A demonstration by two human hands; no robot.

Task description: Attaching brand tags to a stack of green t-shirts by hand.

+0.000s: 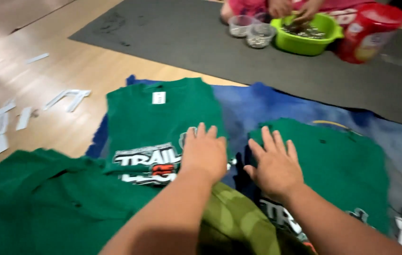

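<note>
Both bare forearms enter from 6 o'clock and reach toward 12 o'clock, converging slightly. Left hand: palm down, flat, fingers extended and held close together, pointing to 12 o'clock. Right hand: palm down, flat, fingers spread, pointing toward 11 o'clock, thumb out at 9 o'clock. The hands lie just beside each other, not touching.

I'm looking down at the floor of what seems a home room turned workspace: pale wooden floorboards, a grey mat, a blue cloth spread with green shirts, and someone seated by a green tub.
</note>
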